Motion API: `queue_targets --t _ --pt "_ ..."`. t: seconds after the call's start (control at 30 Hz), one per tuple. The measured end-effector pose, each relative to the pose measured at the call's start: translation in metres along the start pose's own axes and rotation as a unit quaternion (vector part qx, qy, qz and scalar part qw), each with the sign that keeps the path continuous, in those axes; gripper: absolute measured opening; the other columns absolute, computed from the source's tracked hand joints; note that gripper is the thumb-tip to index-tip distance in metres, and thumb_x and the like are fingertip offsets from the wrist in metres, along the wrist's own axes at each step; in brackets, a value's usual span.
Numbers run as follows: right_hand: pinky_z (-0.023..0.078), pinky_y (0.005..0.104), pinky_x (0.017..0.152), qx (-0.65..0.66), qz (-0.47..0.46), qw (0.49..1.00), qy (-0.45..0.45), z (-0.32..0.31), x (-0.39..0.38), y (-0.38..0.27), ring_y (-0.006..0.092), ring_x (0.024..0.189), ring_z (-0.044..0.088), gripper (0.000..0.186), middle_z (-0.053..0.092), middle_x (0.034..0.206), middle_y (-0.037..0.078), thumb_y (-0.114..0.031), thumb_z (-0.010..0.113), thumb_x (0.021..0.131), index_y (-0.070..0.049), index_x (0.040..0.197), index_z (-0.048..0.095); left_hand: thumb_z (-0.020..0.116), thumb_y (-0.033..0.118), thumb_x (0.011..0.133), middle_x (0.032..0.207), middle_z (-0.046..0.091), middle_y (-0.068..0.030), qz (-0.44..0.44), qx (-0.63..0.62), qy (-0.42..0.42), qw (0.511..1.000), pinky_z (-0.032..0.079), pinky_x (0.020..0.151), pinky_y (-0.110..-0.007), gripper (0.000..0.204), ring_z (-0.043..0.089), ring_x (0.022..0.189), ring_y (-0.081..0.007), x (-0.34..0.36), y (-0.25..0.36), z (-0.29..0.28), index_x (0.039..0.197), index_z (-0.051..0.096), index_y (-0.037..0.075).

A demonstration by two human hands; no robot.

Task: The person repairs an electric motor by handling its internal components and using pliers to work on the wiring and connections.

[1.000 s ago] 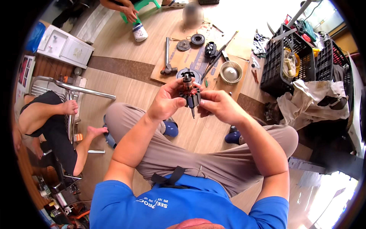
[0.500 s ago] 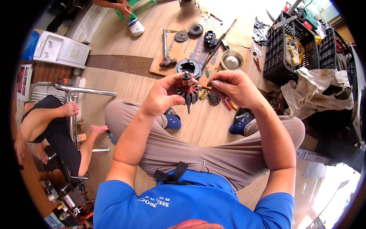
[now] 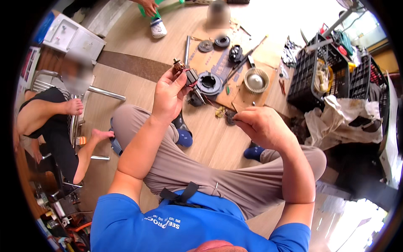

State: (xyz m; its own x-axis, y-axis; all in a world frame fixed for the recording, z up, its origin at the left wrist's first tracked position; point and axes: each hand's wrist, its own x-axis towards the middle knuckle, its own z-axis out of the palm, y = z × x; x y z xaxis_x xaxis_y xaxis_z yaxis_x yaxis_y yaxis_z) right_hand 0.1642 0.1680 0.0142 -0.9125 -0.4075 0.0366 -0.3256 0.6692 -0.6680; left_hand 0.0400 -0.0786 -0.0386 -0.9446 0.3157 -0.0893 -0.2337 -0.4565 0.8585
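My left hand (image 3: pixel 168 98) is closed round a motor armature (image 3: pixel 191 77), held up at a tilt. Its copper-coloured commutator end points up and to the left, and its shaft points down to the right. Off to the right and lower, my right hand (image 3: pixel 264 126) pinches what looks like a thin wire (image 3: pixel 215 103) stretching toward the armature. Beyond the armature, a round black motor housing (image 3: pixel 221 84) lies on a cardboard sheet. A small yellowish tangle (image 3: pixel 219 111) and a dark disc (image 3: pixel 230 118) are on the floor near my right fingertips.
On the cardboard (image 3: pixel 203 61) are a hammer (image 3: pixel 187 48), a cream fan wheel (image 3: pixel 256 80), a black ring (image 3: pixel 222 41) and long dark tools. Black crates (image 3: pixel 308 69) and a stained cloth (image 3: pixel 344 117) stand right. Another person's bare feet (image 3: pixel 74 106) are at left; a person's hand (image 3: pixel 149 7) shows far off.
The armature has tipped from upright to slanted and moved left with my left hand. My right hand has moved down, farther from it, drawing the thin wire out longer.
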Motion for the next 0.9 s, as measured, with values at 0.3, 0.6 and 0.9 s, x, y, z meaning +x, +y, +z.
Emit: queue_targets --t 0.3,0.6,0.9 --pt "0.047 0.0436 0.067 -0.071 0.103 0.988 0.089 -0.006 -0.001 0.040 0.0382 0.077 0.061 0.012 0.062 0.079 0.019 -0.012 0.059 0.087 -0.002 0.090 0.063 0.053 0.021 0.098 0.102 0.065 -0.0169 0.093 -0.102 0.031 0.990 0.055 0.086 -0.039 0.024 0.064 0.099 -0.0325 0.024 0.051 -0.036 0.109 0.055 -0.001" --pt "0.050 0.0379 0.075 -0.050 0.168 0.984 -0.012 -0.010 -0.002 0.051 0.0352 0.084 0.065 0.021 0.065 0.088 0.023 -0.006 0.059 0.085 0.000 0.105 0.067 0.055 0.020 0.097 0.105 0.063 -0.0140 0.119 -0.109 0.010 0.987 0.051 0.091 -0.040 0.024 0.063 0.099 -0.0289 0.022 0.045 -0.046 0.112 0.054 0.001" --pt "0.037 0.0471 0.101 -0.025 0.134 0.983 -0.120 -0.002 0.002 0.046 0.0350 0.114 0.056 0.069 0.062 0.119 0.020 -0.044 0.074 0.077 -0.004 0.130 0.053 0.057 0.011 0.095 0.108 0.063 -0.0099 0.091 -0.085 -0.015 0.992 0.053 0.090 -0.037 0.027 0.064 0.098 -0.0226 0.010 0.025 -0.021 0.120 0.052 0.000"
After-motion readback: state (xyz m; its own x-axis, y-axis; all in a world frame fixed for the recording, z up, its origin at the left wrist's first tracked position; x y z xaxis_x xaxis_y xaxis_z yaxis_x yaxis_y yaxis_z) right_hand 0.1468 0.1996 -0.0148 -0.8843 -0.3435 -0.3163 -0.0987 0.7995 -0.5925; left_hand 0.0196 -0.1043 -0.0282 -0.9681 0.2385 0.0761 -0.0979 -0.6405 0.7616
